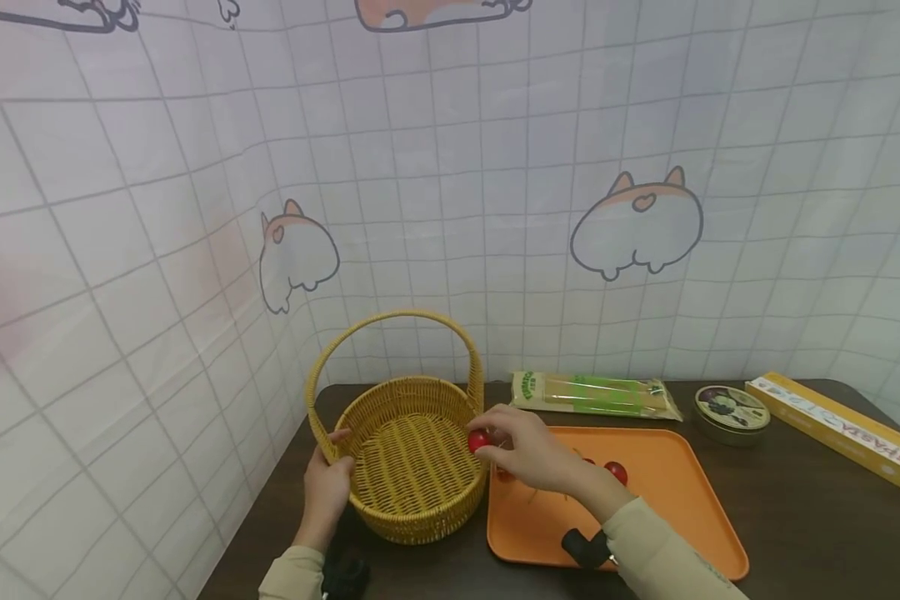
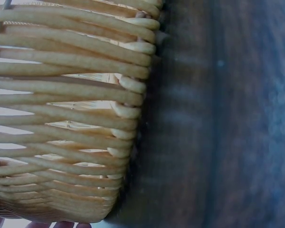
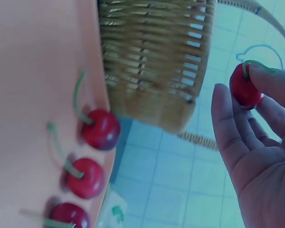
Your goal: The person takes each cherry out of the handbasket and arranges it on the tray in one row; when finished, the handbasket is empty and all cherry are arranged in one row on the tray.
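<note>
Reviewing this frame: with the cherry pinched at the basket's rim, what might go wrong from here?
1. The right hand pinches the cherry only at the fingertips, right at the rim of the basket; it may slip and fall outside.
2. The left hand steadies just one side of the basket, so a knock on the handle might tip it.
3. The right sleeve lies over the tray and could sweep the remaining cherries.

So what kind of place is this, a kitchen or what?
Probably a staged tabletop set, not a real kitchen: a cartoon-print backdrop cloth hangs behind a dark table laid with a wicker basket and orange tray.
</note>
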The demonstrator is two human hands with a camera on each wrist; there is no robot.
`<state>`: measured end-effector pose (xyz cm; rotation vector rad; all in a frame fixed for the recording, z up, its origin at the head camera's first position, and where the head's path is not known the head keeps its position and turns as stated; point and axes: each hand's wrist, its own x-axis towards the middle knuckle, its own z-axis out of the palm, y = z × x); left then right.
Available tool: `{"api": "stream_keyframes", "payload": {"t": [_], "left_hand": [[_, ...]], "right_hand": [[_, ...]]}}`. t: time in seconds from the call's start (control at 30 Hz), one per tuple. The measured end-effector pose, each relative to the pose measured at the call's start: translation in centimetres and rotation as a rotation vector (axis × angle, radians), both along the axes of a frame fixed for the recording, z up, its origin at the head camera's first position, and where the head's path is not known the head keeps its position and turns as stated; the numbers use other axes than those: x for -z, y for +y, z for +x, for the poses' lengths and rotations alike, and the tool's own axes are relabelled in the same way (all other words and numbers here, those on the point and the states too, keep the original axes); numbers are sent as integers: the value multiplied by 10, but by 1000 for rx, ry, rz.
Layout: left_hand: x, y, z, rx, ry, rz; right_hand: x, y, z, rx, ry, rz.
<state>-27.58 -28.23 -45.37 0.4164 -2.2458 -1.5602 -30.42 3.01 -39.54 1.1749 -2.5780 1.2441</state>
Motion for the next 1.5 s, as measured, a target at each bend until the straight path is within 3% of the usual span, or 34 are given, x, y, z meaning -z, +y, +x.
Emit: {"api": "stream_keyframes", "payload": {"t": [0.27, 0.6, 0.8, 1.03, 1.5], "left_hand": [[1, 0, 0, -13, -5, -20], [2, -1, -2, -15, -4, -17], [2, -2, -2, -22, -2, -30], [2, -1, -4, -12, -3, -14], [1, 0, -2, -13, -2, -11]], "right_hand": [[20, 30, -3, 12, -44, -74], [41, 63, -4, 107, 23, -38], [41, 80, -5, 130, -6, -45], [39, 105, -9, 172, 54, -26], [25, 166, -20, 255, -31, 38]]}}
